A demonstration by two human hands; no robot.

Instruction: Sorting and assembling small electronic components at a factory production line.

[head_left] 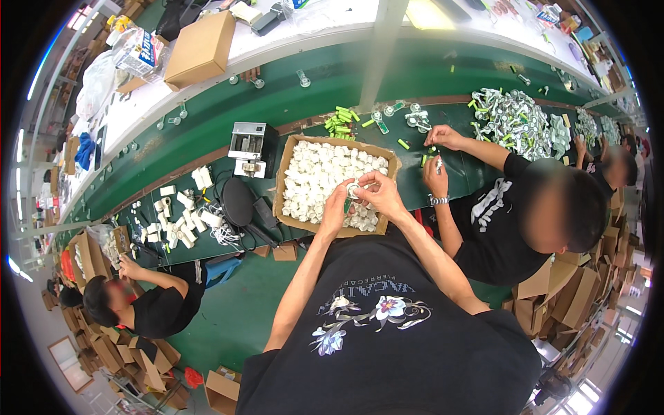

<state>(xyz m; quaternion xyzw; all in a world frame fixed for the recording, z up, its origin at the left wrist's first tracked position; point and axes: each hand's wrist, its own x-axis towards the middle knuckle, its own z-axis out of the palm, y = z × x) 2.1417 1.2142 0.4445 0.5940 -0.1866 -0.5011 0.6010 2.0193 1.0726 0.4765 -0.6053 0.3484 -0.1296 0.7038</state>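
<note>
Both hands meet over the near right corner of an open cardboard box that is full of small white plastic parts and sits on the green workbench. The left hand and the right hand are each pinched on one small whitish piece, fingertips closed on it from either side, just above the heap. Judging by its look, the piece is light, rigid moulded plastic, smooth enough to slip, so a fingertip grip on its edges suits it better than a squeeze across the middle. Its exact shape is hard to make out, since the fingers cover most of it, and a hint of green beside it may be a second part or may not. To the right a co-worker in a black shirt works with green sticks and a pile of clear packets on the bench. To the left lie loose white blocks, a black round pad and a small grey machine. The fisheye rim bends and cuts off the far shelves
</note>
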